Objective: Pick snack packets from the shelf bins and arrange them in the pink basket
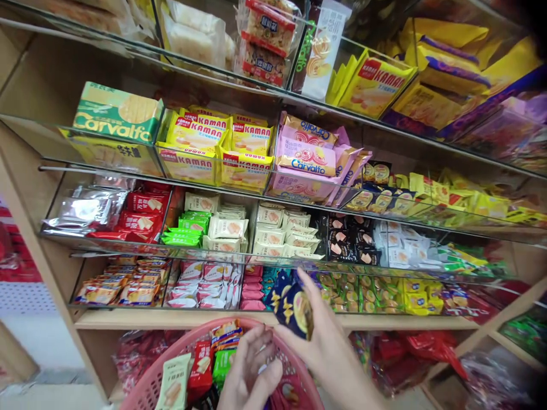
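Observation:
My right hand (331,344) grips a dark navy snack packet (290,304) with gold print between thumb and fingers, in front of the lowest shelf row. It may be more than one packet; the overlap hides this. Over the pink plastic basket (156,367) is my left hand (252,373), its fingers loosely curled and thumb apart, with nothing visible in it. Inside the basket lie a cream wafer packet (174,381), a red packet (200,364), a green packet (223,364) and orange-blue packets (226,333). My left hand hides part of the contents.
Glass-fronted shelves rise ahead, holding yellow KAMAN packs (196,134), a green Carvalfo box (119,114), purple Carvalfo packs (307,154) and black packets (348,236). A wooden ledge (128,319) runs just behind the basket. Red bags (405,359) fill the space below.

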Tool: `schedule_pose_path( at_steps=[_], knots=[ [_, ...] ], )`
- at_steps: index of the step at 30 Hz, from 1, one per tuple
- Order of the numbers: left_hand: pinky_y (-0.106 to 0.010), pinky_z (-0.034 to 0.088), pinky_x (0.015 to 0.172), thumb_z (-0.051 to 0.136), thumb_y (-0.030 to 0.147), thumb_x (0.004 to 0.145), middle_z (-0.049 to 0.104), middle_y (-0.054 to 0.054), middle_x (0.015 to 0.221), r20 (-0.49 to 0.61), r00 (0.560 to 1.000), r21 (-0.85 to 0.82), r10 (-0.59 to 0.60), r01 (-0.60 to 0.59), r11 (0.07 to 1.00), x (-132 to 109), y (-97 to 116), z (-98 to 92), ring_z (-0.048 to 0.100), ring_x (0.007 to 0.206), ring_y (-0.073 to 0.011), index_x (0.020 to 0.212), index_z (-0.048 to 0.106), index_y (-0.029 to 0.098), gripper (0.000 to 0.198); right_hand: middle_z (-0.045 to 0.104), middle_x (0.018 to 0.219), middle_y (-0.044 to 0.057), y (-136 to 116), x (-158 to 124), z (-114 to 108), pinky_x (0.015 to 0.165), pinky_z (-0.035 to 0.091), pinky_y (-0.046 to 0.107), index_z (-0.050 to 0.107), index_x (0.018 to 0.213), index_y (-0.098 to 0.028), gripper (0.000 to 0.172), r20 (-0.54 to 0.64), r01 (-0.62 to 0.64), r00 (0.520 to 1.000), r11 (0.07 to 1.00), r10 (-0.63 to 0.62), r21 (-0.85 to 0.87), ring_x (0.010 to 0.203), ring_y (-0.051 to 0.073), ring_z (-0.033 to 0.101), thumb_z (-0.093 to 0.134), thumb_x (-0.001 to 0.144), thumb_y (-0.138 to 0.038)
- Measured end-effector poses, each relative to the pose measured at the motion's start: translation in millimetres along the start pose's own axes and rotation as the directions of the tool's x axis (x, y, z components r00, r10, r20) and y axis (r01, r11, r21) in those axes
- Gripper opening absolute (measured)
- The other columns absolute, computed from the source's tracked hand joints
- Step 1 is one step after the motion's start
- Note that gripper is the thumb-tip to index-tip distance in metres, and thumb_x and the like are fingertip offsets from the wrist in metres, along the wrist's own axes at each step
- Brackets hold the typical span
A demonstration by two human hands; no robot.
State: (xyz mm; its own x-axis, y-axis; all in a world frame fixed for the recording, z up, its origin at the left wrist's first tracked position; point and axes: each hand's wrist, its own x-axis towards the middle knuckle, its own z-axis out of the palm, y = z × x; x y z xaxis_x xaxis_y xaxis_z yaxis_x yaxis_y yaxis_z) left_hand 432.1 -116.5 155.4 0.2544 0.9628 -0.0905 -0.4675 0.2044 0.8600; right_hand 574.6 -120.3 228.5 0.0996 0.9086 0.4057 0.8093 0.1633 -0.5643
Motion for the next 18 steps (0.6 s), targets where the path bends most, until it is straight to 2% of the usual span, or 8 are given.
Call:
schedule_pose_path(
  at_steps=[2,4,7,10,14,16,18],
  knots=[
    [-0.039,0.042,0.098,0.078,0.054,0.057,0.052,-0.015,0.129,-0.030,0.998,-0.084,0.055,-0.057,0.995,5.9,-5.1,6.1,0.052,0.117,-0.0296,0.117,0.048,0.021,0.075,0.049,0.136,0.010,-0.1,-11.1,25.0,0.101,0.040,0.050,0.012,0.144,-0.029,0.077,0.000,0.024,1.000,0.998,-0.024,-0.055,0.126,0.028,0.044,0.056,0.082,-0.037],
    [-0.035,0.043,0.094,0.080,0.051,0.057,0.055,-0.014,0.125,-0.073,0.997,-0.123,0.023,-0.031,0.992,9.2,-10.5,7.8,0.054,0.113,-0.0266,0.117,0.045,0.021,0.076,0.050,0.135,0.009,-0.6,-18.8,41.8,0.102,0.039,0.053,0.006,0.146,-0.030,0.078,-0.003,0.060,0.998,0.991,-0.061,-0.118,0.126,0.029,0.044,0.053,0.083,-0.032],
    [-0.030,0.045,0.089,0.083,0.047,0.054,0.063,-0.011,0.110,-0.138,0.989,-0.142,-0.046,0.026,0.990,12.0,-17.1,4.9,0.058,0.105,-0.0237,0.113,0.047,0.019,0.075,0.052,0.133,0.009,-0.3,-27.3,57.2,0.102,0.035,0.058,-0.006,0.145,-0.031,0.084,-0.003,0.086,0.996,0.981,-0.087,-0.175,0.121,0.029,0.049,0.051,0.083,-0.023],
    [-0.031,0.045,0.091,0.082,0.045,0.056,0.066,-0.010,0.108,-0.137,0.989,-0.148,-0.063,0.043,0.988,13.9,-21.4,-0.3,0.058,0.106,-0.0243,0.107,0.051,0.018,0.065,0.055,0.129,0.009,1.3,-34.6,67.6,0.103,0.033,0.060,-0.010,0.145,-0.032,0.090,0.001,0.070,0.997,0.981,-0.071,-0.181,0.118,0.029,0.052,0.049,0.079,-0.013],
    [-0.034,0.045,0.095,0.075,0.044,0.067,0.066,-0.011,0.111,-0.061,0.997,-0.078,-0.041,0.036,0.996,11.9,-22.6,-7.4,0.057,0.110,-0.0263,0.102,0.055,0.017,0.048,0.054,0.130,0.008,2.5,-45.8,76.2,0.104,0.030,0.060,0.003,0.146,-0.034,0.088,0.030,-0.001,1.000,0.995,0.004,-0.102,0.121,0.032,0.048,0.050,0.075,-0.011],
    [-0.035,0.044,0.096,0.074,0.042,0.069,0.065,-0.011,0.115,-0.074,0.996,-0.062,-0.050,0.046,0.997,8.2,-19.3,-10.7,0.055,0.113,-0.0273,0.105,0.054,0.016,0.049,0.049,0.136,0.009,4.4,-52.2,76.5,0.105,0.029,0.059,0.012,0.146,-0.032,0.083,0.074,-0.082,0.994,0.997,0.082,0.004,0.125,0.033,0.044,0.054,0.075,-0.017],
    [-0.035,0.043,0.098,0.075,0.041,0.068,0.061,-0.012,0.122,-0.107,0.989,-0.078,-0.100,0.092,0.993,3.2,-12.8,-13.9,0.052,0.118,-0.0275,0.112,0.052,0.016,0.055,0.042,0.142,0.009,8.9,-57.7,73.7,0.106,0.030,0.055,0.016,0.145,-0.030,0.086,0.154,-0.189,0.974,0.968,0.163,0.168,0.130,0.032,0.038,0.061,0.073,-0.024]
  ],
)
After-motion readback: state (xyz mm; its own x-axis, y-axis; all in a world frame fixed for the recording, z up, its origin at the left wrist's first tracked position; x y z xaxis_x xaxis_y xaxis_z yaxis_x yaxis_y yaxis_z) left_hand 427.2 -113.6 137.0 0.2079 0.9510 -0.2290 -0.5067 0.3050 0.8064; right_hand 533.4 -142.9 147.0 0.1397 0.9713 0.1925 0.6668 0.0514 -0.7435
